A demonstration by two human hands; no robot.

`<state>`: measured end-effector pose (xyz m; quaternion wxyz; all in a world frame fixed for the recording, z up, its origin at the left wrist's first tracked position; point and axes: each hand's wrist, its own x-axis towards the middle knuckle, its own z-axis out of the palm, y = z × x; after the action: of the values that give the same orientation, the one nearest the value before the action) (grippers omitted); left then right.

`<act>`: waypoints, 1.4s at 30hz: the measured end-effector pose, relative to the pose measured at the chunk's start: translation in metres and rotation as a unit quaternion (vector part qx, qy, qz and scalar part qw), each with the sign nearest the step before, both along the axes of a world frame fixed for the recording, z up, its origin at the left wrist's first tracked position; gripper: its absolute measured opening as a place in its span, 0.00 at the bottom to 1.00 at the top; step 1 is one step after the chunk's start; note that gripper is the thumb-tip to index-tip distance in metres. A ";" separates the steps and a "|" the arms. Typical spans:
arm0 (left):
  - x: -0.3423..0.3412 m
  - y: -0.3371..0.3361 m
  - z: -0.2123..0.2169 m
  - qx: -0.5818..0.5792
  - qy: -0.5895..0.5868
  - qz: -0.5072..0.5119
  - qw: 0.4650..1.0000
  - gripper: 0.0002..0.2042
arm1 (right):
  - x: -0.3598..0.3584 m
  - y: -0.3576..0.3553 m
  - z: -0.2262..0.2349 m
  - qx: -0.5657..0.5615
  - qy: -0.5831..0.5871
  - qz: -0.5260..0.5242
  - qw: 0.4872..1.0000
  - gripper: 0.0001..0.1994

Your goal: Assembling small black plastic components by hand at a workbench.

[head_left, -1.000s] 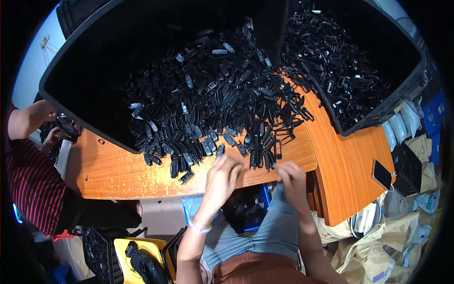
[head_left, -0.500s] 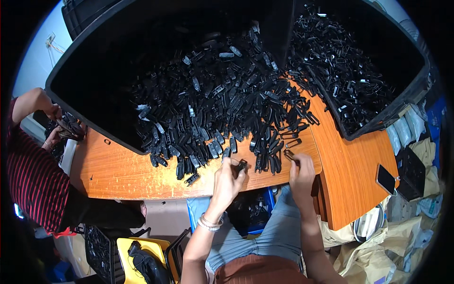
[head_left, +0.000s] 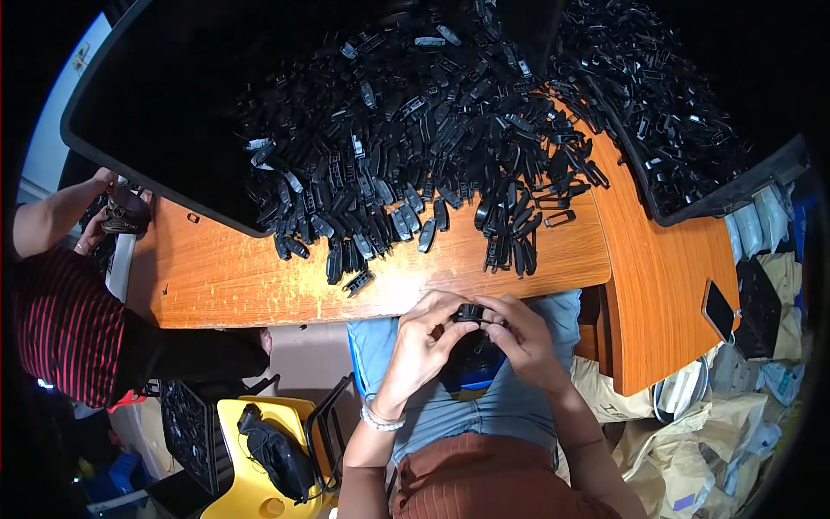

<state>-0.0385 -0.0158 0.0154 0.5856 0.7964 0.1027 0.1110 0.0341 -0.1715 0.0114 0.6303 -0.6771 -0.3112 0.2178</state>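
Observation:
Over my lap, at the table's front edge, my two hands meet on a small black plastic clip-like part (head_left: 469,313). My left hand (head_left: 425,336) pinches it between thumb and fingers. From the other side my right hand (head_left: 522,339) grips the same part; whether a second piece is in those fingers is hidden. Beyond the hands, a heap of similar black plastic parts (head_left: 389,173) spills onto the wooden table (head_left: 233,281). One part (head_left: 359,283) lies apart near the front edge, and a thin loop-shaped piece (head_left: 560,219) rests at the heap's right side.
Two large black bins (head_left: 164,177) (head_left: 735,199) tip their contents toward the table. A phone (head_left: 718,311) lies at the right. On the left, a person in a striped shirt (head_left: 65,324) handles something dark. A yellow chair (head_left: 229,471) with a black bag (head_left: 278,454) stands behind.
My hands have come together and drawn back from the heap to the table's edge. The right hand has left the heap's right side with a piece. The view has shifted slightly.

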 end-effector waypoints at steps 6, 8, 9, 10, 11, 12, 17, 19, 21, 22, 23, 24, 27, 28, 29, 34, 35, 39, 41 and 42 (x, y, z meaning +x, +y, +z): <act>-0.004 0.013 0.001 0.011 -0.026 -0.064 0.998 0.09 | 0.006 0.000 -0.002 -0.056 -0.242 0.031 0.968 0.17; -0.004 0.018 0.002 0.010 -0.017 -0.064 0.998 0.09 | 0.009 0.001 -0.003 -0.057 -0.297 0.047 0.952 0.17; -0.003 0.020 0.002 0.010 -0.010 -0.067 0.998 0.09 | 0.011 0.001 -0.001 -0.068 -0.276 0.078 0.956 0.18; -0.002 0.021 0.004 0.010 -0.012 -0.066 0.998 0.09 | 0.013 0.002 0.000 -0.079 -0.254 0.110 0.958 0.18; -0.002 0.022 0.006 0.027 -0.024 -0.074 0.997 0.09 | 0.013 0.003 -0.001 -0.079 -0.255 0.110 0.957 0.18; -0.003 0.023 0.008 0.045 -0.038 -0.079 0.995 0.09 | 0.011 0.003 -0.001 -0.068 -0.238 0.102 0.963 0.18; -0.002 -0.005 -0.007 -0.173 0.011 0.030 0.984 0.11 | 0.000 0.016 0.000 -0.077 -0.285 0.009 0.955 0.18; -0.002 -0.016 -0.014 -0.179 -0.006 0.065 0.982 0.13 | -0.004 0.018 -0.001 -0.071 -0.314 -0.037 0.946 0.19; -0.003 -0.013 -0.016 -0.233 -0.005 0.072 0.970 0.13 | -0.003 0.016 0.002 -0.056 -0.224 -0.048 0.972 0.20; -0.004 -0.011 -0.017 -0.286 -0.002 0.079 0.955 0.13 | -0.002 0.014 0.003 -0.042 -0.131 -0.058 0.989 0.21; -0.006 -0.010 -0.021 -0.360 -0.015 0.072 0.930 0.11 | -0.002 0.008 -0.012 -0.021 -0.026 -0.075 0.997 0.19; -0.006 -0.008 -0.024 -0.360 -0.014 0.071 0.930 0.11 | -0.001 0.006 -0.011 -0.021 -0.025 -0.076 0.997 0.19; -0.007 -0.007 -0.031 -0.543 -0.059 -0.018 0.838 0.15 | -0.003 0.004 -0.008 0.078 0.127 -0.010 0.989 0.11; -0.007 -0.007 -0.030 -0.542 -0.058 -0.020 0.838 0.15 | -0.005 0.002 -0.009 0.079 0.126 -0.011 0.989 0.11; -0.007 -0.008 -0.028 -0.528 -0.038 -0.025 0.848 0.13 | -0.007 0.001 -0.012 0.090 0.139 -0.026 0.986 0.10; 0.012 0.013 -0.025 -0.050 -0.035 -0.023 0.998 0.15 | 0.003 -0.022 -0.032 0.056 0.152 0.001 0.987 0.08; 0.022 0.018 -0.017 0.096 -0.060 0.045 0.993 0.15 | 0.008 -0.025 -0.031 0.018 0.104 -0.018 0.994 0.08; 0.058 0.041 -0.027 0.420 -0.016 0.150 0.895 0.15 | 0.050 -0.026 -0.032 -0.052 -0.239 -0.181 0.953 0.05; 0.068 0.040 -0.030 0.454 0.016 0.099 0.885 0.14 | 0.079 -0.024 -0.033 -0.123 -0.298 -0.292 0.901 0.05; 0.066 0.039 -0.029 0.459 0.040 0.078 0.884 0.14 | 0.092 -0.024 -0.037 -0.123 -0.298 -0.295 0.899 0.05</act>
<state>0.0279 0.0227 -0.0134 0.1391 0.9694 0.1255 0.1587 0.1261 -0.1954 -0.0255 0.4554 -0.8432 -0.2411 -0.1536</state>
